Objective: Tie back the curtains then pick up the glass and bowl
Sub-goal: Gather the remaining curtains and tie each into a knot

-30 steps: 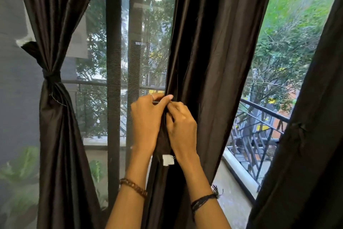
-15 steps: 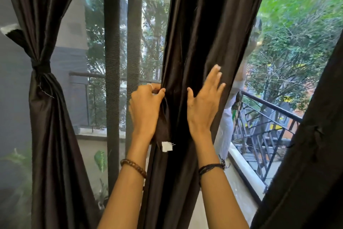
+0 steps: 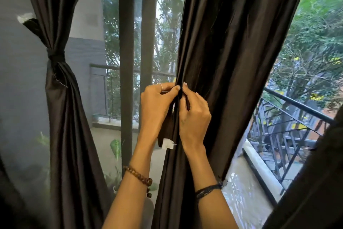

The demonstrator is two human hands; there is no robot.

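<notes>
Two hands, near centre: left hand [image 3: 156,106] and right hand [image 3: 194,115], fingers curled, pinching a gathered fold of the middle curtain [image 3: 232,52] between them; what passes between the fingertips is hidden in the fabric, possibly a tie strip. White tag [image 3: 168,144] hangs below the left hand. Left curtain [image 3: 63,117], farther off, bound at its waist. Right curtain [image 3: 315,182] cut off by the frame. Balcony railing [image 3: 289,117] beyond the glass.

Daylight enters through the window [image 3: 163,24], backlighting the dark curtains [image 3: 232,43], which show a soft sheen. Foliage outside at right is bright and smeared by motion blur. Wide-angle distortion bows the frame edges.
</notes>
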